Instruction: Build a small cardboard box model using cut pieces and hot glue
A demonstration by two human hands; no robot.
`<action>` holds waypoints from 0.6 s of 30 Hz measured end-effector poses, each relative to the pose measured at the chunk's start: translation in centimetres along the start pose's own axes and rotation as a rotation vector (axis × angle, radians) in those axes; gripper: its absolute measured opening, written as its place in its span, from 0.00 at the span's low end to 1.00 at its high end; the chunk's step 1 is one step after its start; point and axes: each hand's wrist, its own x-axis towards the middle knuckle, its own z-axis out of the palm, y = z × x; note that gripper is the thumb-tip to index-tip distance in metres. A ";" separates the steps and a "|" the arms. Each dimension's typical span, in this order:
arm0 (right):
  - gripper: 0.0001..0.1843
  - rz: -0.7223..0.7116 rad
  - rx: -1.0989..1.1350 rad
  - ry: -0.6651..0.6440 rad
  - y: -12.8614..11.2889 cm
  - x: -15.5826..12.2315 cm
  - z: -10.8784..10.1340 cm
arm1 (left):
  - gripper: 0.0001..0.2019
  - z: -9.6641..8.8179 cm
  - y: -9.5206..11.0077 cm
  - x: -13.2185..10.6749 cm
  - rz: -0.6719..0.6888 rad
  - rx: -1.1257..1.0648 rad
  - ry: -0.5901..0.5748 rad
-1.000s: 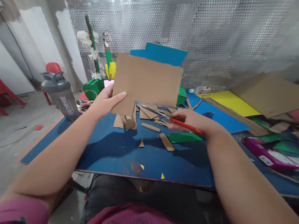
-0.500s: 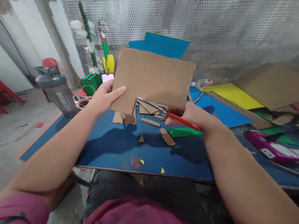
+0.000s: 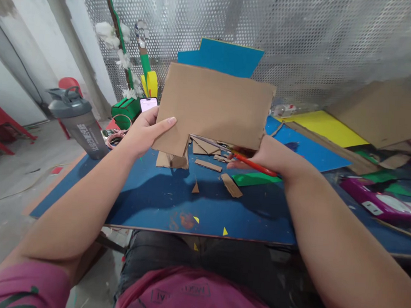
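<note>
Cardboard sheet (image 3: 218, 103) is up in the air, frame center and a bit above, over the blue table (image 3: 142, 206); broad face toward the camera. Long axis runs left to right, right end slightly lower than left. Outline isn't a plain rectangle: lower left has a tab dropping below the rest, with an inside corner where the tab meets the long lower edge. Left hand (image 3: 146, 132) pinches the sheet's left end, thumb flat on the near face, fingers behind and mostly hidden. Right hand (image 3: 274, 155), right of center, is closed round the scissors (image 3: 257, 165); whether it also touches the sheet's lower right corner, can't tell. Scissors run along under the lower edge, handles to the right, tips to the upper left, ending at the inside corner of the tab. Blades look nearly together; can't confirm they're biting. My read: step in hand is trimming or cleaning up that notch. Next move calls for a firm left pinch, blades lined up on the corner, and a short cut that doesn't run into the tab. Below on the table: cardboard strip (image 3: 231, 186) slanting down to the right, thinner strip (image 3: 208, 165) nearly level, small cardboard triangle (image 3: 195, 188) point up, yellow scrap (image 3: 225, 231) near the front edge.
</note>
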 end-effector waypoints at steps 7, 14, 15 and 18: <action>0.23 0.050 0.025 -0.023 -0.5 -0.2 0.2 | 0.26 0.0 0.1 0.1 -0.004 0.024 0.022; 0.21 0.106 0.040 -0.014 -1.0 -0.2 0.2 | 0.27 -0.1 -0.1 0.0 -0.001 0.040 0.014; 0.22 0.103 0.045 -0.013 -1.1 -0.2 0.2 | 0.27 -0.1 -0.1 0.0 0.004 0.044 0.014; 0.24 0.079 0.078 0.015 -1.0 -0.2 0.2 | 0.26 -0.2 -0.1 0.1 0.011 0.048 0.009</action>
